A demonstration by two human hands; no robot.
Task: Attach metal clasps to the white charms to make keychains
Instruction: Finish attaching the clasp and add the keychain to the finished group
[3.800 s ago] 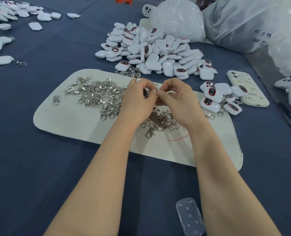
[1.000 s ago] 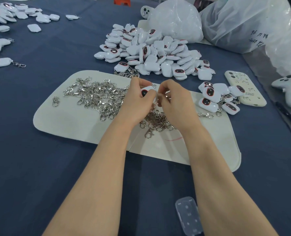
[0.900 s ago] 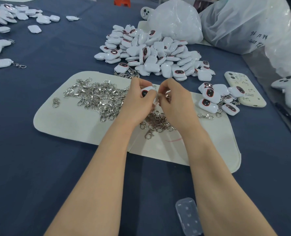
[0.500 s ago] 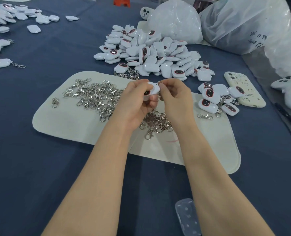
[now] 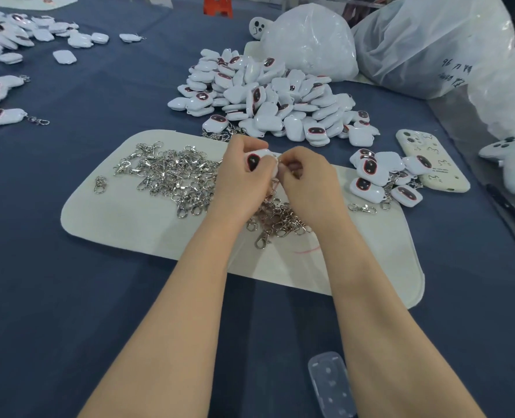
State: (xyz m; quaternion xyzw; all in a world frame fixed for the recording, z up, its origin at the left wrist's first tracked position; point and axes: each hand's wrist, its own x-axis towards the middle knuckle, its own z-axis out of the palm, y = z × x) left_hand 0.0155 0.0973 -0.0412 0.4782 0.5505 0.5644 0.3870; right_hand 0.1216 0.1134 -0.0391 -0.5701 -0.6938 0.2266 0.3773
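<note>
My left hand (image 5: 239,179) grips a white charm (image 5: 257,159) with a dark red-rimmed face, held above the white mat (image 5: 135,215). My right hand (image 5: 307,179) meets it, fingertips pinching at the charm's right edge; a clasp there is mostly hidden by the fingers. Loose metal clasps (image 5: 171,173) lie heaped on the mat left of my hands, and more clasps (image 5: 277,220) lie under my wrists. A big pile of white charms (image 5: 274,98) sits behind the mat. Several finished keychains (image 5: 377,179) lie at the mat's right end.
A white phone case (image 5: 431,161) lies right of the finished keychains. Large clear plastic bags (image 5: 425,40) fill the back right. More charms and keychains (image 5: 6,116) are scattered far left on the blue cloth. A clear plastic lid (image 5: 330,384) lies near the front edge.
Both hands lifted slightly and the charm turned in my left hand, so its dark face now shows toward me. My right fingertips stay pinched at its edge.
</note>
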